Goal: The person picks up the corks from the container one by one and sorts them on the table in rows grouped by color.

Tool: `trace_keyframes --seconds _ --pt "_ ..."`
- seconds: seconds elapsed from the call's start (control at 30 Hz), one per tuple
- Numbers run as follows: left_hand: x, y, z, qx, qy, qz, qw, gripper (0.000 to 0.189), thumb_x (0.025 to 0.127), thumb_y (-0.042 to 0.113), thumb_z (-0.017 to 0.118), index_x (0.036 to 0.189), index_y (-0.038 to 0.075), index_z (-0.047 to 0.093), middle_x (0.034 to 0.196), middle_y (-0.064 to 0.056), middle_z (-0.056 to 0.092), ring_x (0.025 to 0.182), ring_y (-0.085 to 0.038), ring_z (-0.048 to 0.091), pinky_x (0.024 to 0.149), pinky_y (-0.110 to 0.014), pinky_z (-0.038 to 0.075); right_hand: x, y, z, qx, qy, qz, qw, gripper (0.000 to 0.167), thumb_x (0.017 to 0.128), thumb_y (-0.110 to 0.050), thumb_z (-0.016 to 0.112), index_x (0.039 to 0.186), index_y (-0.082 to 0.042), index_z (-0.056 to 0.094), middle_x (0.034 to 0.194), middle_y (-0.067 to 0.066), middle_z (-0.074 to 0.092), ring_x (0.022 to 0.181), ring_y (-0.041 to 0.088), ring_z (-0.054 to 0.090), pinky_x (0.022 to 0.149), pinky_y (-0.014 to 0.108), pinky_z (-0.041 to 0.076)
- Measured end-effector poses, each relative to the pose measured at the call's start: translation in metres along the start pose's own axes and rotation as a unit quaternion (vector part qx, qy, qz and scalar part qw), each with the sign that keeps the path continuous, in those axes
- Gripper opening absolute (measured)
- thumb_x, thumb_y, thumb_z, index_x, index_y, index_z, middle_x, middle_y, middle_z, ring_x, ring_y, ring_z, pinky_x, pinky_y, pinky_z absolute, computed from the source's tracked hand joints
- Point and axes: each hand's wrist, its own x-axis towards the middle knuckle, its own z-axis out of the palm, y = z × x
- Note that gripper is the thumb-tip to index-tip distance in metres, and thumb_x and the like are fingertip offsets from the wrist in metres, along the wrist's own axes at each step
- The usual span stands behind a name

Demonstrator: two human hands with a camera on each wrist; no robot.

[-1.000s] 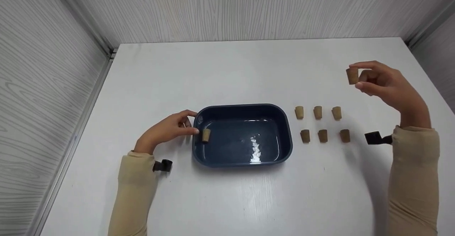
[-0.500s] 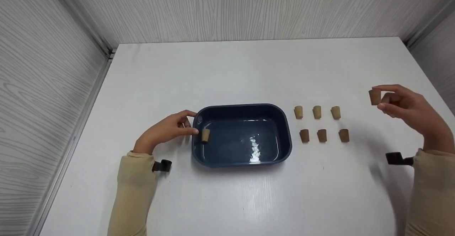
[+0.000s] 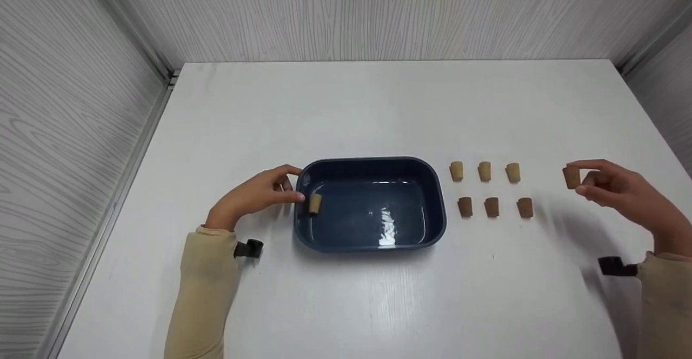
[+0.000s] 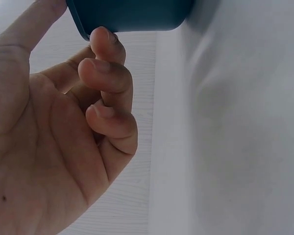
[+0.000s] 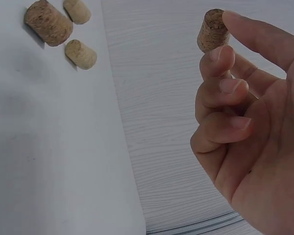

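Observation:
In the head view my right hand (image 3: 621, 188) pinches a brown tapered cork stopper (image 3: 571, 177) between thumb and index finger, raised above the right side of the table. The right wrist view shows this cork (image 5: 213, 32) at the fingertips, the other fingers curled below it. My left hand (image 3: 257, 191) grips the left end of a dark blue rectangular tub (image 3: 373, 249), thumb at the rim. Within the tub, close to that thumb, lies one lighter cork (image 3: 314, 204). In the left wrist view the tub's wall (image 4: 137, 19) meets the fingertips of my left hand (image 4: 63, 122).
Right of the tub, corks lie in two rows: three pale ones at the back, such as this pale cork (image 3: 484, 171), and three darker ones in front, such as this dark cork (image 3: 491, 207). Pale wood-patterned panels (image 3: 346, 18) border the white table (image 3: 351, 110).
My right hand, still pinching its cork, has moved right and then toward the near side, coming lower in the head view. The left hand, tub and other corks have stayed put.

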Motion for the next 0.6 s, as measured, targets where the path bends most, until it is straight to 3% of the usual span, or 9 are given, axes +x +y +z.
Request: trace_keyframes --seconds 0.33,0.6 --pt "-0.002 0.003 0.0 0.002 0.0 -0.007 1.0 0.059 0.087 0.044 0.069 0.138 0.02 0.05 0.092 -0.004 0.057 0.077 -0.019 0.049 0.072 -0.032 0.04 0.001 0.011 0.009 -0.031 -0.078 0.052 0.9951 0.033 0.097 -0.012 0.057 0.129 -0.01 0.052 0.074 0.002 0.053 0.067 0.012 0.048 0.059 0.028 0.038" --pt "-0.002 0.002 -0.001 0.003 -0.002 -0.007 1.0 0.06 0.087 0.045 0.069 0.138 0.02 0.05 0.093 -0.005 0.057 0.079 -0.019 0.049 0.073 -0.032 0.04 0.005 0.017 0.016 -0.062 -0.119 0.112 0.9845 0.033 0.096 -0.019 0.061 0.126 -0.01 0.053 0.078 0.004 0.058 0.071 0.013 0.052 0.063 0.025 0.042"
